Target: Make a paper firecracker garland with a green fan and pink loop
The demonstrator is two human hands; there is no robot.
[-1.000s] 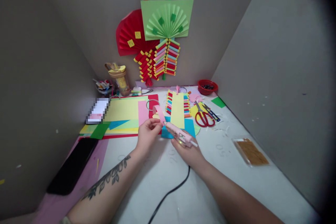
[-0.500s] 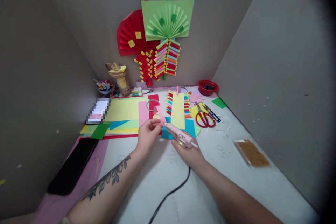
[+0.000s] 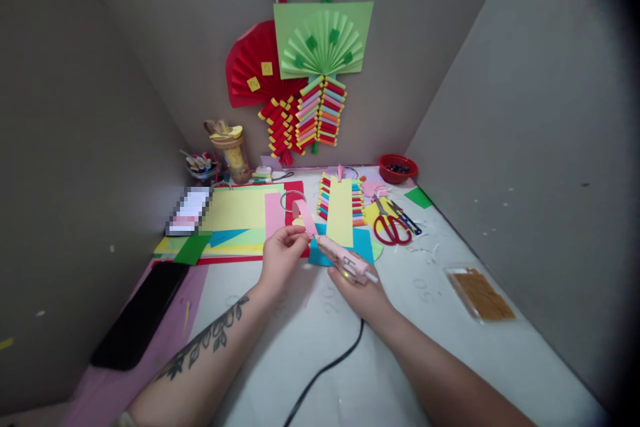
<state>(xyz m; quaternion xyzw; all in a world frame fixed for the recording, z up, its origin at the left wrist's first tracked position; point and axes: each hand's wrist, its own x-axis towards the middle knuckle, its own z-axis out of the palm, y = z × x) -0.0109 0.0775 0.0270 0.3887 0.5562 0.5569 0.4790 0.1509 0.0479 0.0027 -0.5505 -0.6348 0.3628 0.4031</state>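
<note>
Between its thumb and fingers, my left hand (image 3: pixel 284 252) pinches the end of a curled pink paper strip (image 3: pixel 305 217). A pink hot glue gun (image 3: pixel 347 260) is in my right hand (image 3: pixel 364 290), which is closed around its handle. The nozzle points left, close beside the strip's pinched end; I cannot tell whether they touch. Beyond the hands stands a metal ring (image 3: pixel 293 201), partly behind the strip. Just past the glue gun, a pale yellow paper panel (image 3: pixel 340 210) lies between rows of small coloured paper rolls (image 3: pixel 359 203), over blue paper (image 3: pixel 363 240).
Red-handled scissors (image 3: pixel 393 230) and a cutter (image 3: pixel 404 217) lie to the right. A red bowl (image 3: pixel 398 168) stands at the back. Coloured paper sheets (image 3: pixel 240 210) and a black phone-like slab (image 3: pixel 140 317) lie left. A black cord (image 3: pixel 325 368) crosses the front. Fan decorations (image 3: pixel 325 40) hang behind.
The view has shifted very slightly. Both hands keep nearly the same pose, with the pink strip and the glue gun still held close together.
</note>
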